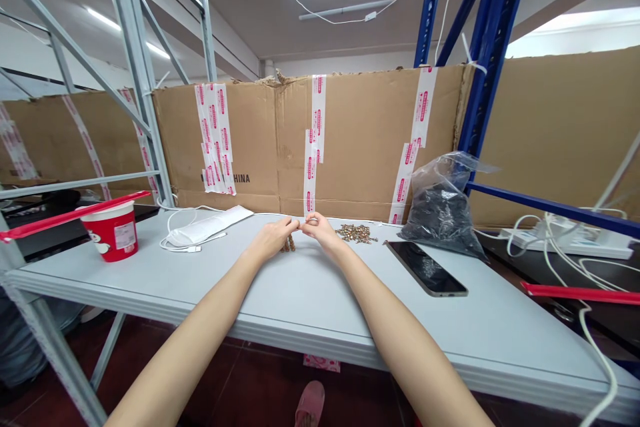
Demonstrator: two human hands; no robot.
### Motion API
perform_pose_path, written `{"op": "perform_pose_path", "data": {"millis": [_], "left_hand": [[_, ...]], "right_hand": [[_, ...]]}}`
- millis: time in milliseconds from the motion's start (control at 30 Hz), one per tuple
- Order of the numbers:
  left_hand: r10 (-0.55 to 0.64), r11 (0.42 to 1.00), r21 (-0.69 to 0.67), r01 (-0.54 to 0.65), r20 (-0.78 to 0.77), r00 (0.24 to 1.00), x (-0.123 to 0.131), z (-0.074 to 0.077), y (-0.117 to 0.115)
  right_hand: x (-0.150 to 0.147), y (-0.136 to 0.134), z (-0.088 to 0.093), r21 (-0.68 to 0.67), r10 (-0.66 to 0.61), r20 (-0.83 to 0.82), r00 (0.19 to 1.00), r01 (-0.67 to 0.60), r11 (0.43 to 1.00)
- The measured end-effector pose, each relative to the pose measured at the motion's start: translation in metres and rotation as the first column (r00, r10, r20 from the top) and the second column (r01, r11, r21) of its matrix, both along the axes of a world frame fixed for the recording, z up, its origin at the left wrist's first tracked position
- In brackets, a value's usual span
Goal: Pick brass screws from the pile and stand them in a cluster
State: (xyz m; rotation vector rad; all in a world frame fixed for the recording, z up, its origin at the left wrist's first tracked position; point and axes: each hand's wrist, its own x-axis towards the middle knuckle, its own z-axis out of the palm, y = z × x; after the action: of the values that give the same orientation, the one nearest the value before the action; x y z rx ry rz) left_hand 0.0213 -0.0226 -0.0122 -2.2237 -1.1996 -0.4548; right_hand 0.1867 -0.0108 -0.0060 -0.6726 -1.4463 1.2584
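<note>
My left hand [273, 237] and my right hand [319, 229] meet over the middle of the grey table [300, 293]. Fingertips of both hands are pinched together, and whatever sits between them is too small to make out. Just under my left hand is a small group of brass-coloured metal pieces [289, 245], partly covered by the fingers. A loose pile of similar small brass-coloured pieces [356, 233] lies to the right of my right hand.
A phone [427, 268] and a clear bag of dark pieces [440, 213] lie to the right. On the left stand a red cup [113, 232] and a white device with cables [210, 225]. A cardboard wall [360, 140] closes the back; metal posts rise at both sides.
</note>
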Motion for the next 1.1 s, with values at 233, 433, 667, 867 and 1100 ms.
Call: {"op": "perform_pose_path", "data": {"millis": [233,433,667,867,1100], "left_hand": [[-0.016,1.000,0.025,0.016,0.003,1.000,0.0004,0.0019,-0.0014],[-0.043,0.999,0.001,0.043,0.082,0.996,0.0008,0.0027,-0.0015],[-0.029,1.000,-0.005,0.029,0.003,1.000,-0.0003,0.0015,-0.0008],[-0.005,1.000,-0.007,0.005,-0.001,1.000,0.0002,0.0020,-0.0011],[-0.056,0.998,-0.022,0.058,0.076,0.996,0.0016,0.0033,-0.0026]], "right_hand": [[-0.0003,-0.0028,0.0005,-0.009,0.035,-0.017,0.999,-0.035,0.999],[0.0000,-0.0007,0.0008,-0.019,0.003,-0.028,1.000,-0.004,1.000],[0.0016,-0.0038,0.0026,-0.043,-0.014,0.001,1.000,0.014,0.999],[-0.0018,-0.0074,0.0037,-0.059,0.022,-0.019,1.000,-0.023,0.998],[-0.0001,-0.0038,0.0019,-0.023,-0.007,-0.031,0.999,0.006,1.000]]}}
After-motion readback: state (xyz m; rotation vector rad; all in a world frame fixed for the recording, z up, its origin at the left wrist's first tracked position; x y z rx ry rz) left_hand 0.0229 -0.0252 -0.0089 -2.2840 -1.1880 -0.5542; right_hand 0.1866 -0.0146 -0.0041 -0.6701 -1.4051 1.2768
